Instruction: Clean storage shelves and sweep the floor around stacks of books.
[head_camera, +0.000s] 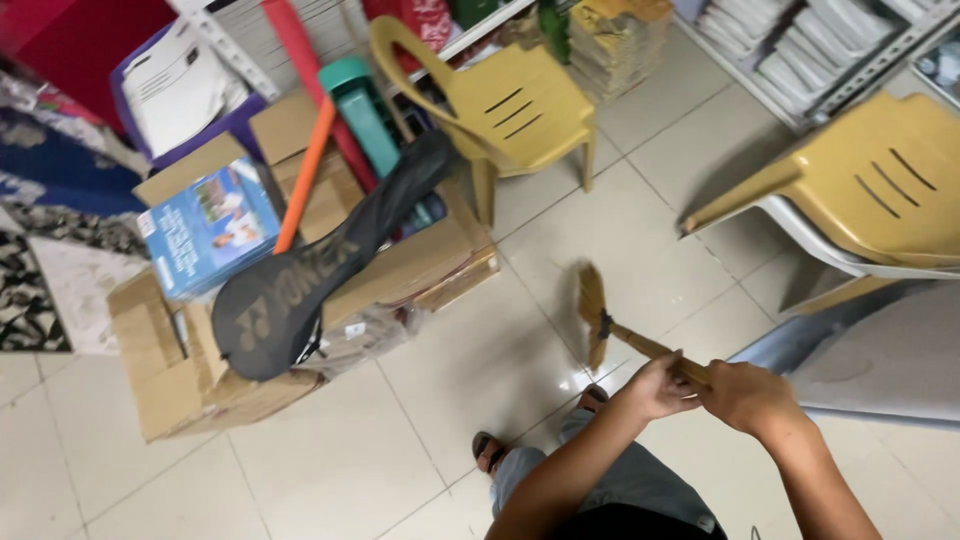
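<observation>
Both hands wrapped tight on thin brown wooden broom handle (650, 348): left hand (660, 385) fwd, right hand (745, 395) just behind. Flat straw-fibre broom head (591, 312) blurred, over glossy beige floor tiles (420, 440), near cardboard boxes (190, 385) w/ black fabric racket cover (310, 270).

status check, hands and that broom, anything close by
Left hand and right hand both gripped on the broom handle. Broom head low over the tiled floor. Cardboard boxes off to the left, yellow chair beyond.

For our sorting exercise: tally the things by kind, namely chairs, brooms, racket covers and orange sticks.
Yellow plastic chairs: 2
Broom, held in both hands: 1
Black racket cover: 1
Orange stick: 1
Total: 5
</observation>
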